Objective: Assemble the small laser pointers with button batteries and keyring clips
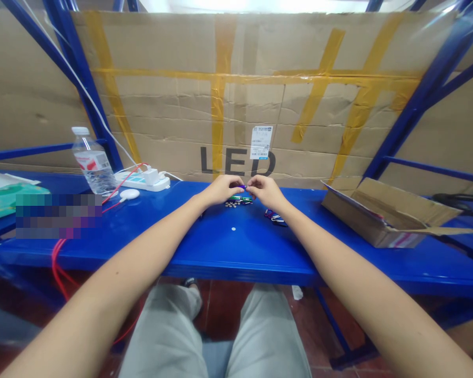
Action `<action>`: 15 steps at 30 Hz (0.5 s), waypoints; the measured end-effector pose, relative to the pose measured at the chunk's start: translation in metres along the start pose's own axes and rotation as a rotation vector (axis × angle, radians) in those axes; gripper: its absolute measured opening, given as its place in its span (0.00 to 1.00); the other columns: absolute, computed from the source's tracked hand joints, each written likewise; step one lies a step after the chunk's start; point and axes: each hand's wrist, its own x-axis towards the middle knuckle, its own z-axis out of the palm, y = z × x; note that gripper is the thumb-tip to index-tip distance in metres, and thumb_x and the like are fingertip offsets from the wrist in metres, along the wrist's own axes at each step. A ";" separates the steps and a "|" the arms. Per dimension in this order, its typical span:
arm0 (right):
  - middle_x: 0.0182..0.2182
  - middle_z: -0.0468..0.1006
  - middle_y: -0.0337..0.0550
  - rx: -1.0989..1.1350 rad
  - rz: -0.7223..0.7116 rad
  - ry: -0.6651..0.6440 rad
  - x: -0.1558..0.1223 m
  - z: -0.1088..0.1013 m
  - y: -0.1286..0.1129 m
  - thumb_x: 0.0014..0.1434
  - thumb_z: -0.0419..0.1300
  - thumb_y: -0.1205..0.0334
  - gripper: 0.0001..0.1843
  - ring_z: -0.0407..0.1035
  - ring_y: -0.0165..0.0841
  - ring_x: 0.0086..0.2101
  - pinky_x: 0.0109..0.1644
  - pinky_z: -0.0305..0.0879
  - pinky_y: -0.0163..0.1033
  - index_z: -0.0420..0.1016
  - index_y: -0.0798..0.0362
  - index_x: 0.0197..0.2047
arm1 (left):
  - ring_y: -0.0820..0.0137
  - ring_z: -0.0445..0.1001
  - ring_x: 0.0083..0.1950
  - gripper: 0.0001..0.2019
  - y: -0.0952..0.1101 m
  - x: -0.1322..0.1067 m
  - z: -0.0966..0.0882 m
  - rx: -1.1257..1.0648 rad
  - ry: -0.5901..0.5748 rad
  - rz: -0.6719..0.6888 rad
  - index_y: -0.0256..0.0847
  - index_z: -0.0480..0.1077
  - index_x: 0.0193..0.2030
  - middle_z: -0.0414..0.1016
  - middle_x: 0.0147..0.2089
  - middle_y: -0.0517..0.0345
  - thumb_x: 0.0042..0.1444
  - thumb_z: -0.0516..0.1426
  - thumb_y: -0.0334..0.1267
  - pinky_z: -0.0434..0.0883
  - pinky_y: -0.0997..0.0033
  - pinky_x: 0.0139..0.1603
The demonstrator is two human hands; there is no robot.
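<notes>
My left hand (223,189) pinches one end of a small purple clip (242,187), which looks like a carabiner. At the clip's other end, the fingertips of my right hand (266,190) are closed on it, near a small shiny bit too tiny to make out. Just below the hands lies a little pile of silver metal pieces (232,203), with green clips (244,200) beside it. Several purple, silver and dark clips (275,217) rest on the table near my right wrist. My fingers partly hide the held clip.
The blue table (236,257) runs up to a large cardboard sheet (173,121). An open cardboard box (378,231) stands at right. A water bottle (94,163), a white power strip (142,180), a round white object (130,195) and red cables (57,262) are at left.
</notes>
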 end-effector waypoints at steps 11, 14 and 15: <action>0.22 0.74 0.39 -0.162 -0.064 -0.080 -0.002 -0.010 -0.003 0.56 0.59 0.62 0.05 0.68 0.31 0.24 0.32 0.63 0.37 0.73 0.55 0.31 | 0.68 0.73 0.40 0.07 0.015 -0.003 -0.001 0.145 0.001 0.068 0.39 0.71 0.41 0.77 0.38 0.56 0.62 0.56 0.40 0.67 0.69 0.42; 0.21 0.73 0.40 -0.330 -0.150 -0.151 -0.003 -0.016 -0.004 0.60 0.55 0.61 0.12 0.66 0.31 0.25 0.34 0.61 0.37 0.73 0.55 0.27 | 0.65 0.74 0.41 0.14 0.019 0.000 0.000 0.232 -0.017 0.014 0.38 0.72 0.38 0.78 0.38 0.52 0.66 0.48 0.39 0.67 0.66 0.44; 0.21 0.73 0.40 -0.361 -0.175 -0.168 -0.003 -0.018 -0.003 0.60 0.55 0.61 0.13 0.66 0.31 0.26 0.34 0.60 0.37 0.73 0.55 0.26 | 0.65 0.74 0.41 0.15 0.019 0.000 0.000 0.264 -0.040 -0.003 0.37 0.72 0.36 0.78 0.38 0.51 0.66 0.46 0.38 0.67 0.65 0.44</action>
